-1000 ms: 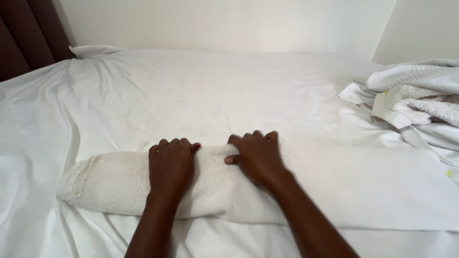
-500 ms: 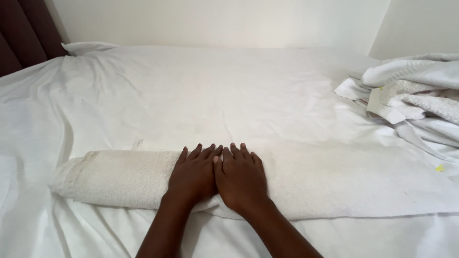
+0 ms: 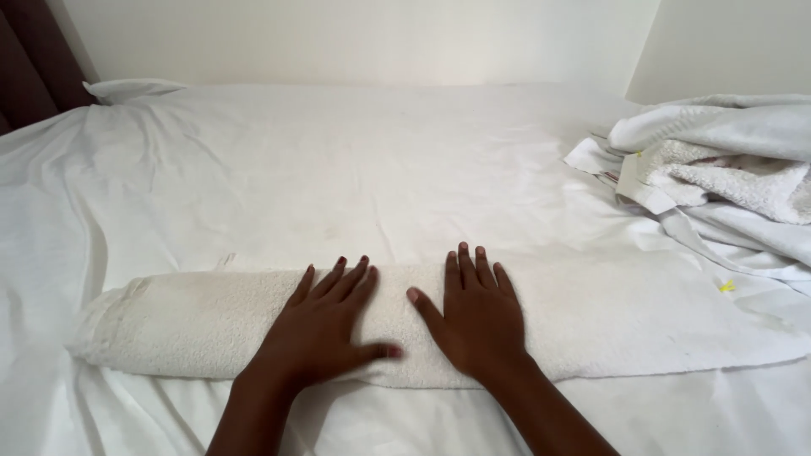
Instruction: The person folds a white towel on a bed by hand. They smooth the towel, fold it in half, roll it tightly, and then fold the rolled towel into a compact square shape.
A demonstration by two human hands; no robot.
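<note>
White bed sheet (image 3: 338,160) was wrinkled, with a loose pile of towels (image 3: 726,169) at the right edge, well apart from the work. Rolled white towel (image 3: 211,325) lay across the near side; its unrolled right end could slacken if pressure went uneven. Left hand (image 3: 325,329) and right hand (image 3: 477,321) pressed flat on it, fingers spread, gripping nothing.

1. I have two hands out: my left hand (image 3: 325,325) and my right hand (image 3: 475,321).
2. I count one rolled towel (image 3: 186,325) under them.
3. One pile of linen (image 3: 726,169) lies at my right.
4. One bed sheet (image 3: 338,169).
5. One pillow (image 3: 131,87).
</note>
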